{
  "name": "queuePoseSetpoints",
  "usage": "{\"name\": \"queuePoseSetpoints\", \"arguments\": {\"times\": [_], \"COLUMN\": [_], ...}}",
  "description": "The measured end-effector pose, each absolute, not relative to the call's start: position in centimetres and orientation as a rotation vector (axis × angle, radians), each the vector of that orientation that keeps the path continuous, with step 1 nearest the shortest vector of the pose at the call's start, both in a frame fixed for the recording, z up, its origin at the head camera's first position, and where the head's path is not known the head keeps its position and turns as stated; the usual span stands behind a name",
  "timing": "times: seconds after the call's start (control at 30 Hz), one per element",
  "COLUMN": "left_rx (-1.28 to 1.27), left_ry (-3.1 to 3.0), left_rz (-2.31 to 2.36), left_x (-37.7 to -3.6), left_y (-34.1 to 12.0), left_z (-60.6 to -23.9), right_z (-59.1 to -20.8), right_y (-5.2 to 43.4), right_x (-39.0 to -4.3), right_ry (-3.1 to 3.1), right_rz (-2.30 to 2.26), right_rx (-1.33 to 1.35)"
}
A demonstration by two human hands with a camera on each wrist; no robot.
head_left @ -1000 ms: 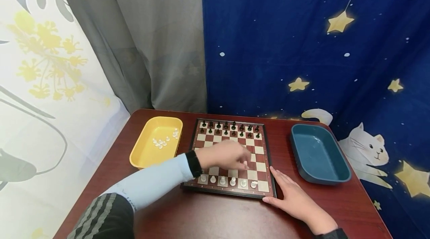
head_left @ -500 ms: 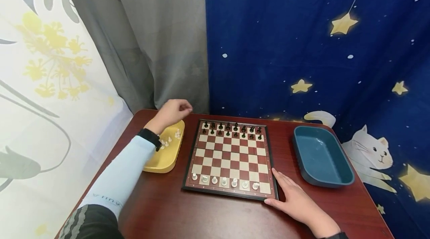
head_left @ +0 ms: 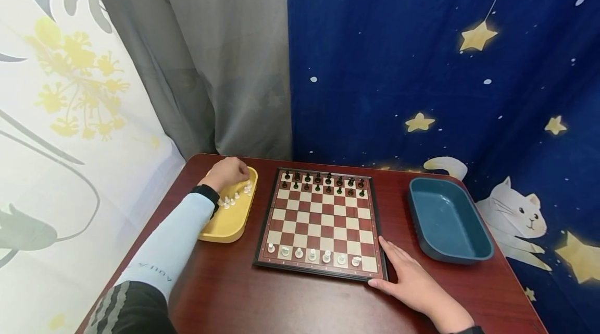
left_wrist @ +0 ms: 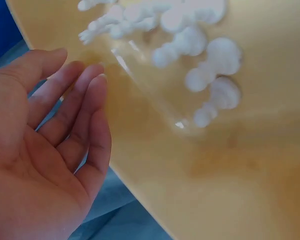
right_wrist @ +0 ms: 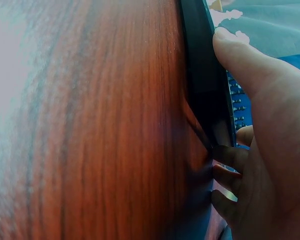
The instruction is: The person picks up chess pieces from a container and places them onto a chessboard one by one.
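My left hand (head_left: 226,171) reaches over the far part of a yellow tray (head_left: 224,229). In the left wrist view its fingers (left_wrist: 92,135) bend loosely with the thumb apart, and nothing is between them. White chess pieces (left_wrist: 222,57) lie on the tray floor beside the fingertips. To the right is a chessboard (head_left: 315,218). White chess pieces (head_left: 312,255) line its near row, and dark chess pieces (head_left: 318,177) fill the two far rows. My right hand (head_left: 414,284) rests against the board's near right corner, fingers along the side, thumb at the front edge.
A dark blue tray (head_left: 447,219) stands right of the board on the reddish-brown table (head_left: 281,302). Behind the table hang a grey curtain (head_left: 244,58) and a blue starry curtain (head_left: 384,52). A pale patterned cloth (head_left: 70,177) hangs at the left.
My left hand has moved from above the board to the yellow tray and lowered into it. A small piece by its fingers on the board is gone from there. My right hand stays put.
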State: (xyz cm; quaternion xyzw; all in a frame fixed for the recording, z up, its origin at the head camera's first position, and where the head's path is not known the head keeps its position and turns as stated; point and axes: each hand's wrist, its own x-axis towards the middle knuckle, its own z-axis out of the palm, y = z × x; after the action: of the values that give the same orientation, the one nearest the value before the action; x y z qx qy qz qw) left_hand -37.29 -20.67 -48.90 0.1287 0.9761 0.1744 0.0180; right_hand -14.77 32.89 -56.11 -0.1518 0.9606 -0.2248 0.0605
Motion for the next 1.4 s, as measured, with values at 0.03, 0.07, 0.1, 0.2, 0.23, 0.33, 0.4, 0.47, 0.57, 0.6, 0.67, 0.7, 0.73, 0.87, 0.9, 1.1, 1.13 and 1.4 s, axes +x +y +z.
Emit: {"name": "queuePoseSetpoints", "arguments": {"times": [0.03, 0.07, 0.1, 0.2, 0.23, 0.33, 0.4, 0.47, 0.57, 0.6, 0.67, 0.7, 0.73, 0.87, 0.9, 1.1, 1.13, 1.4], "left_rx": [0.402, 0.409, 0.42, 0.455, 0.458, 0.445, 0.428, 0.422, 0.424, 0.428, 0.44, 0.442, 0.445, 0.446, 0.442, 0.487, 0.504, 0.642], "left_ry": [3.02, 3.009, 2.998, 2.986, 2.985, 2.988, 2.991, 2.993, 2.998, 3.002, 3.003, 3.002, 3.0, 3.015, 3.026, 3.102, 3.114, 3.171], "left_rz": [0.529, 0.521, 0.518, 0.503, 0.502, 0.492, 0.483, 0.484, 0.486, 0.488, 0.493, 0.497, 0.501, 0.486, 0.476, 0.41, 0.402, 0.375], "left_x": [-37.3, -37.3, -37.3, -37.3, -37.3, -37.2, -37.1, -37.1, -37.0, -37.0, -37.0, -36.9, -36.9, -36.8, -36.7, -35.3, -35.0, -32.6], "left_y": [-20.5, -20.4, -20.3, -20.0, -19.9, -19.8, -19.8, -19.8, -19.9, -19.9, -20.0, -20.1, -20.2, -20.3, -20.2, -20.0, -19.9, -16.6], "left_z": [-49.1, -49.3, -49.4, -49.5, -49.5, -49.5, -49.5, -49.6, -49.7, -49.7, -49.7, -49.7, -49.8, -49.7, -49.5, -47.5, -47.1, -43.8], "right_z": [-56.1, -56.1, -56.1, -56.0, -55.9, -55.9, -55.9, -55.9, -55.9, -56.0, -56.0, -56.0, -56.1, -56.2, -56.2, -56.3, -56.3, -56.4], "right_y": [32.9, 32.9, 32.9, 32.8, 32.8, 32.8, 32.8, 32.8, 32.8, 32.9, 32.9, 32.9, 32.9, 33.0, 33.0, 32.9, 32.9, 33.0], "right_x": [-14.7, -14.7, -14.7, -14.6, -14.6, -14.6, -14.6, -14.6, -14.6, -14.7, -14.6, -14.6, -14.6, -14.6, -14.6, -14.8, -14.8, -14.7], "right_ry": [2.906, 2.906, 2.907, 2.912, 2.914, 2.919, 2.92, 2.92, 2.927, 2.93, 2.939, 2.943, 2.945, 2.943, 2.938, 2.917, 2.917, 2.932], "right_rz": [-0.68, -0.681, -0.681, -0.685, -0.685, -0.683, -0.679, -0.682, -0.69, -0.694, -0.699, -0.701, -0.699, -0.7, -0.705, -0.716, -0.714, -0.707], "right_rx": [-0.459, -0.459, -0.463, -0.463, -0.467, -0.476, -0.478, -0.473, -0.476, -0.477, -0.491, -0.494, -0.491, -0.483, -0.473, -0.461, -0.461, -0.473]}}
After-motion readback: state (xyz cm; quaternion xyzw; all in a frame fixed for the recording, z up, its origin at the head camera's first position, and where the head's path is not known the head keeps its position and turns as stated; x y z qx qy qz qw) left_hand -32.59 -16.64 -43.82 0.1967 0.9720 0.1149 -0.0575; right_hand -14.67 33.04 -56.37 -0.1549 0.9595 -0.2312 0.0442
